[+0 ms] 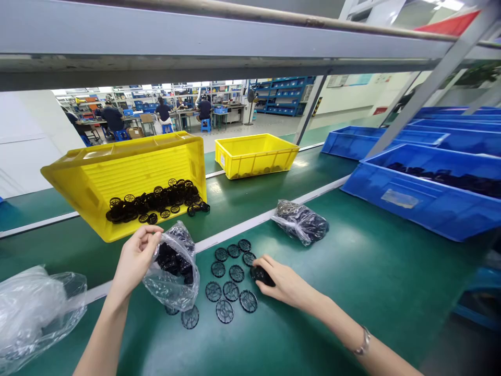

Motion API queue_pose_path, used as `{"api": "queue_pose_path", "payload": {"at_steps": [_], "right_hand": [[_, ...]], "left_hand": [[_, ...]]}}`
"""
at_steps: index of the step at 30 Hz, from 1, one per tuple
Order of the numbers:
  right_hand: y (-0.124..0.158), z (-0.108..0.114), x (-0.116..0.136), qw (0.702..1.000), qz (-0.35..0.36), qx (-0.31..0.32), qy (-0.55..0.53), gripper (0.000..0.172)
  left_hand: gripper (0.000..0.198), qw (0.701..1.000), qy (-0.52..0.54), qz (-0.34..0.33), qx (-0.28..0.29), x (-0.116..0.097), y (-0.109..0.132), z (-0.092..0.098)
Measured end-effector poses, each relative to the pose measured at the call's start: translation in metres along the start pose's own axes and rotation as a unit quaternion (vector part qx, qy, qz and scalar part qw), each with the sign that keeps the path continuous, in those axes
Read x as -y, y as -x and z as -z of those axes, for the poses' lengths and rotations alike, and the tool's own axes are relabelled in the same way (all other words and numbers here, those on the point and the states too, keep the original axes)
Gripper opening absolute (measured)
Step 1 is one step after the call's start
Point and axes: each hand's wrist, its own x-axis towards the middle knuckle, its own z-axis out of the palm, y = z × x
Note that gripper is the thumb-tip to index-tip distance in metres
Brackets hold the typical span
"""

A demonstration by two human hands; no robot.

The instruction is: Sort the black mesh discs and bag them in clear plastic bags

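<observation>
holding plastic bag [171, 279] of black discs [170, 258] in left hand [135, 260]

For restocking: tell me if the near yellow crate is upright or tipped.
Tipped: the yellow crate leans over, its black discs heaped along the low side.

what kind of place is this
Most likely a factory production floor: a long green-topped work bench carries yellow plastic crates and black round plastic grids, blue plastic bins stand alongside, and seated workers sit at benches further off.
</observation>
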Motion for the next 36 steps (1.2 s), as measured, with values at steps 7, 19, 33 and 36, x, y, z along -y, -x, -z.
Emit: {"api": "queue_pose_path", "payload": {"at_steps": [7,19,33,36], "right_hand": [[-0.025,-0.005,-0.006,0.999,-0.018,-0.012,0.048,0.035],[-0.078,0.015,-0.020,0.995,-0.008,0.007,0.102,0.037],[-0.096,0.013,0.005,0.989,0.071,0.087,0.100,0.037],[-0.094,0.017,0.013,0.990,0.032,0.077,0.111,0.035]], "left_hand": [[0.038,1.000,0.008,0.001,-0.002,0.004,-0.001,0.001],[0.037,1.000,0.000,0.005,-0.001,0.005,-0.002,0.000],[0.034,1.000,0.001,0.006,-0.007,0.003,-0.001,0.003],[0.034,1.000,0.010,0.003,-0.006,0.002,0.000,0.003]]}}
